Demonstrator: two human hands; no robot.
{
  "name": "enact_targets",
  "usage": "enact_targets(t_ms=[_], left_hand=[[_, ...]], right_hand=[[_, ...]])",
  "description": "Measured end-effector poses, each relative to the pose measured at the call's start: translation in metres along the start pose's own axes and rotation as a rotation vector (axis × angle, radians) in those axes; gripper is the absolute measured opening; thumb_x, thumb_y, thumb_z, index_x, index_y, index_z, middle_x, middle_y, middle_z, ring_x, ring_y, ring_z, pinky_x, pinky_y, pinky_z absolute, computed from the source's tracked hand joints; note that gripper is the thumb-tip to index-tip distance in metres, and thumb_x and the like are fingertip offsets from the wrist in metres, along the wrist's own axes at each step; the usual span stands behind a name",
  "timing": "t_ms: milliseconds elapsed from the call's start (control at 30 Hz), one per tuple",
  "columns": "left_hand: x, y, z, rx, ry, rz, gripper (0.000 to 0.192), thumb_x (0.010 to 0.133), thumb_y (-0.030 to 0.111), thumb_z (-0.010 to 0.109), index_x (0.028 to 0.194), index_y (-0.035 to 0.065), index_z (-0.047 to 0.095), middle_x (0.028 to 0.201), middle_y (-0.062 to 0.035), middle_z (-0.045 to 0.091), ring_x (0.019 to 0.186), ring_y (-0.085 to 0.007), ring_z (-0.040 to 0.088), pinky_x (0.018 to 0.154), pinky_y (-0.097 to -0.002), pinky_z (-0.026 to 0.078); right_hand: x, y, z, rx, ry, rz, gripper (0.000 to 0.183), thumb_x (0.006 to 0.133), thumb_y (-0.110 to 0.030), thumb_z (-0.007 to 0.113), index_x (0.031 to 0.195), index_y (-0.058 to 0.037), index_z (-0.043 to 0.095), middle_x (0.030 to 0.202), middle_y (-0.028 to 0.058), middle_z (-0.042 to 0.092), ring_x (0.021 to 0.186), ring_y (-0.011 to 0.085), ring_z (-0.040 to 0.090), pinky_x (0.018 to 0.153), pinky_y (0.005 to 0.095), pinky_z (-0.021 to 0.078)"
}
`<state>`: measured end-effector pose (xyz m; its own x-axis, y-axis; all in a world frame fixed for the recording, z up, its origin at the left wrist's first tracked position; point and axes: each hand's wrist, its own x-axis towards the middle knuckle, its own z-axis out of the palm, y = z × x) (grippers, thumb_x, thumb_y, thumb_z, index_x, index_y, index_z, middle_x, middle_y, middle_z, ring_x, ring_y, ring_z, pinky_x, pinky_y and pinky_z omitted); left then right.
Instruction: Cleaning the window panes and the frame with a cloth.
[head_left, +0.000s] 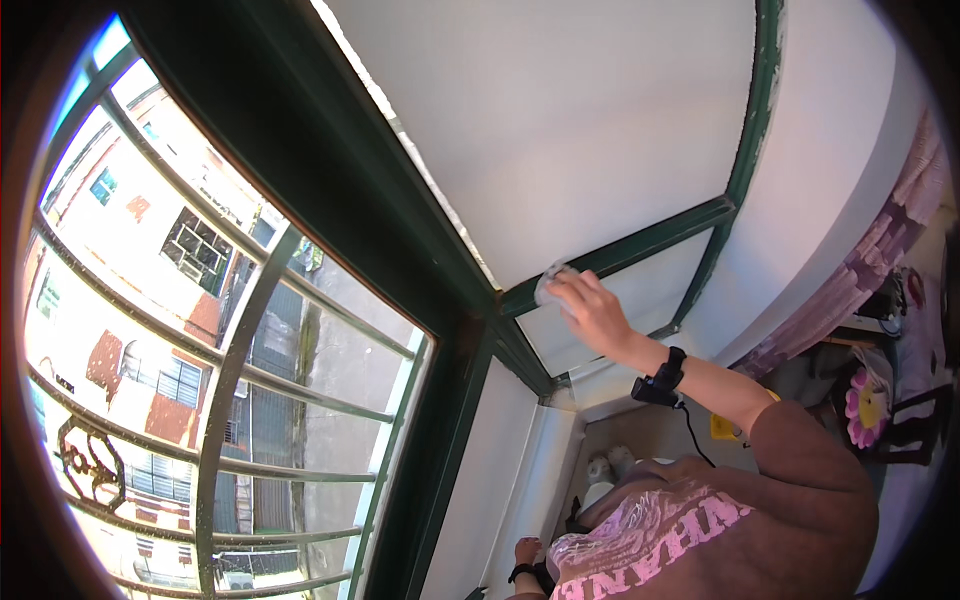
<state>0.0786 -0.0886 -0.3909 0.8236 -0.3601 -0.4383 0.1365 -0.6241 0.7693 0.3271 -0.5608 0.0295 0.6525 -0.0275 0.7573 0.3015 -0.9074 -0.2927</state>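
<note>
My right hand (596, 311) is closed around a crumpled pale cloth or tissue (550, 283), pressed against the green crossbar (630, 247) of a window frame. The cloth sits near the bar's left end, close to the corner post. White panels lie above and below this bar. My left hand (529, 550) is low in the picture, beside my torso and close to the white wall below the frame. It looks small and curled, and whether it grips anything is hidden.
A thick dark green post (322, 165) stands to the left. Past it, metal security bars (300, 382) front a view of buildings and a lane. A patterned curtain (847, 307), a pink flower-shaped item (866, 409) and a yellow object (724, 427) are on the right.
</note>
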Motion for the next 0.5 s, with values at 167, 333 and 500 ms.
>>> enact_targets(t_ms=[167,333,500], left_hand=[[-0.025,-0.011,0.017,0.38,0.088,0.082,0.026,0.079,0.026,0.065,0.097,0.0077,0.069,0.087,-0.009,0.067,0.065,-0.0216,0.065,0.063,-0.0313,0.055],[-0.032,-0.02,0.035,-0.47,0.092,-0.654,0.023,0.084,0.021,0.059,0.094,0.0007,0.065,0.077,-0.0089,0.066,0.06,-0.0203,0.063,0.051,-0.0308,0.05],[-0.031,-0.032,0.03,-0.005,-0.055,-0.291,0.024,0.085,0.019,0.055,0.095,-0.0002,0.065,0.078,-0.0098,0.067,0.064,-0.0205,0.066,0.051,-0.0306,0.05]], right_hand=[[0.014,-0.026,0.036,0.092,-0.014,-0.14,0.037,0.073,0.004,0.063,0.109,-0.004,0.058,0.108,0.0099,0.061,0.098,0.0276,0.057,0.077,0.0344,0.0538],[0.015,-0.02,0.025,0.092,-0.062,-0.088,0.034,0.074,0.004,0.063,0.108,-0.0048,0.059,0.105,0.0086,0.061,0.092,0.0256,0.056,0.074,0.0336,0.0542],[0.016,0.005,0.0,0.06,-0.1,-0.028,0.033,0.074,0.004,0.062,0.104,-0.0068,0.059,0.104,0.0053,0.062,0.088,0.025,0.054,0.072,0.0343,0.0537]])
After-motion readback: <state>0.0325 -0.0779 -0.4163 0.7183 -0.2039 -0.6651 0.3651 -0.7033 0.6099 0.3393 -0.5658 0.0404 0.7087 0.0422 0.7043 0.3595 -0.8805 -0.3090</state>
